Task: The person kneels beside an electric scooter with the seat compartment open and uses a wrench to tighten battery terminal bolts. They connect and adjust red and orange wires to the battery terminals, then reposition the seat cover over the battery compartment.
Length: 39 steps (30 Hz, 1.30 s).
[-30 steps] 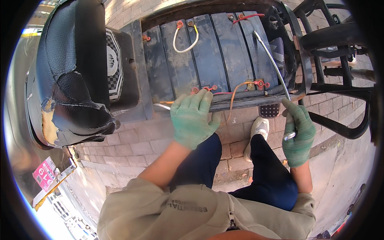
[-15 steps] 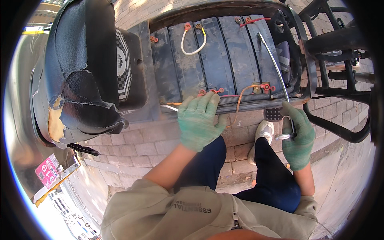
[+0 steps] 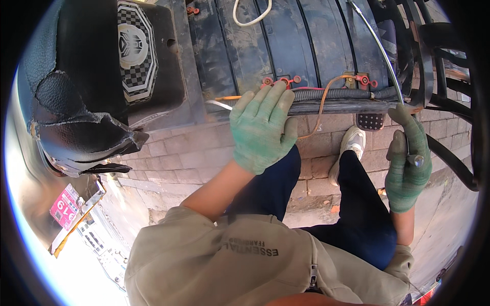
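Nearest, at six o'clock, spreads a soft beige cloth sweatshirt (image 3: 219,252). Toward three o'clock, the right hand (image 3: 408,173), in a thin green-tinted knit glove, has its fingers curled round the lower part of a long, slim, shiny silver metal rod (image 3: 380,42); the shaft points to eleven o'clock from there, over the rightmost block and up to the top edge. Just past centre, the left hand (image 3: 263,127), gloved alike, lies back upward with fingers extended and thumb held off; whether its fingertips press the red plastic terminal covers (image 3: 296,79) at one o'clock, I cannot tell. The metal rod could, I judge, bridge two terminals and spark if it slipped across them; the thin orange-brown cable (image 3: 322,102), bowed outward at one o'clock, could snag a glove. Beyond run a ribbed grey plastic conduit (image 3: 342,94) and flat, scuffed, dark box-shaped batteries (image 3: 291,51) with straight dark seams between, crossed at twelve o'clock by a smooth white cable loop (image 3: 250,24). At ten o'clock, a pebbled black leather-like seat (image 3: 71,92) shows ragged tears.
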{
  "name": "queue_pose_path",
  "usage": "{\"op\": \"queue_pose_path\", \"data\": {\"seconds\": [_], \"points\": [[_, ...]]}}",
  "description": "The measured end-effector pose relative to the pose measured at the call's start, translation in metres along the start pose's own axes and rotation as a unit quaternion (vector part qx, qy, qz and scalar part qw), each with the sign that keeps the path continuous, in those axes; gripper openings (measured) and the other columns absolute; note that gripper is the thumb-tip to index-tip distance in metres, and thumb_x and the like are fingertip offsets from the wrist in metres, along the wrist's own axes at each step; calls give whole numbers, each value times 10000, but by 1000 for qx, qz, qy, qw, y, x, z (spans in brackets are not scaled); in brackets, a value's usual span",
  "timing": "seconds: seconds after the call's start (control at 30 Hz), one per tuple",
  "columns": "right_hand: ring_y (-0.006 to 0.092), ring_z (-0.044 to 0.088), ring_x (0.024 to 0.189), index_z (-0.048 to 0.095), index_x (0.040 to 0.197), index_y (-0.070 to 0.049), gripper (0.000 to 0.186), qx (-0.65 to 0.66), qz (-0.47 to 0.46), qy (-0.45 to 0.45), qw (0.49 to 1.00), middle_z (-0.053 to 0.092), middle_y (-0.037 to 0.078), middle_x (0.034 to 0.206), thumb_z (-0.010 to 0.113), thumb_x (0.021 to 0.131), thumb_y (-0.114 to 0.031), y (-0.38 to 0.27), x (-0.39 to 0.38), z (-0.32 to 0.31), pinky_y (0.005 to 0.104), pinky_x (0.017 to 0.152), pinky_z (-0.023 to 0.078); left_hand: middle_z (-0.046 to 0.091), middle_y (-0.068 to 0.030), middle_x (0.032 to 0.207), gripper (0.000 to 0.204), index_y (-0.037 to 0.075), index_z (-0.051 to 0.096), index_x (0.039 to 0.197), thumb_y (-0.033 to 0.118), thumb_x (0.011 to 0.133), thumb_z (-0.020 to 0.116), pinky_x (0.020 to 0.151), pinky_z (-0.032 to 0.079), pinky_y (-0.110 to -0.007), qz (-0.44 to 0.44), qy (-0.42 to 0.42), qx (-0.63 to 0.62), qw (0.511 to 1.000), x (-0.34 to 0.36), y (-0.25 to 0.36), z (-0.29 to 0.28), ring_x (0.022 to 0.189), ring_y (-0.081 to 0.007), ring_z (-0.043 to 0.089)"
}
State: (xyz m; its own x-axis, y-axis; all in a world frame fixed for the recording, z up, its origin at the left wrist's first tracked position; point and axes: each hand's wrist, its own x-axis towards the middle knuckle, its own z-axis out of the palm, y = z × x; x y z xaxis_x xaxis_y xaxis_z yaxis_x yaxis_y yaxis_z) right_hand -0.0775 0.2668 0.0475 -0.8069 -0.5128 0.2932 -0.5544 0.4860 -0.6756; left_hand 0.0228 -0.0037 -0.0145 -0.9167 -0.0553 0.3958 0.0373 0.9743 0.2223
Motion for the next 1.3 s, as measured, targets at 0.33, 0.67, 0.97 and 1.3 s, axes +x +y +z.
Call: {"op": "queue_pose_path", "data": {"seconds": [0.33, 0.67, 0.97, 1.3], "points": [[276, 696, 1130, 676, 1275, -7, 388, 20, -2, -56, 998, 726, 146, 1200, 640, 907, 110, 15, -4, 9, 354, 956, 554, 698, -107, 1252, 326, 78, 699, 1123, 180, 817, 647, 887, 508, -394, 40, 36, -44, 998, -8, -9, 3, 1135, -297, 681], [280, 711, 1001, 707, 1202, -11, 392, 32, 64, -91, 993, 699, 153, 1116, 611, 866, 166, 24, -11, 11, 327, 869, 552, 709, -91, 1176, 273, 85, 679, 1057, 135, 794, 733, 819, 502, -402, 36, 56, -140, 988, -13, -17, -13, 980, -309, 686], [276, 705, 987, 683, 1252, 2, 365, -21, 25, -97, 995, 699, 157, 1100, 601, 910, 104, 19, -4, 12, 316, 863, 542, 650, -53, 963, 139, 91, 689, 869, 101, 747, 754, 696, 446, -413, 24, 5, -55, 998, -13, -59, -52, 816, -292, 604], [201, 614, 725, 674, 1183, 36, 275, 55, -50, 21, 997, 683, 122, 863, 515, 1028, -128, 9, -27, -7, 305, 651, 476, 666, -75, 1030, 158, 94, 638, 797, 48, 702, 757, 740, 454, -450, -68, 42, -79, 994, -23, -42, -39, 835, -311, 590]]}}
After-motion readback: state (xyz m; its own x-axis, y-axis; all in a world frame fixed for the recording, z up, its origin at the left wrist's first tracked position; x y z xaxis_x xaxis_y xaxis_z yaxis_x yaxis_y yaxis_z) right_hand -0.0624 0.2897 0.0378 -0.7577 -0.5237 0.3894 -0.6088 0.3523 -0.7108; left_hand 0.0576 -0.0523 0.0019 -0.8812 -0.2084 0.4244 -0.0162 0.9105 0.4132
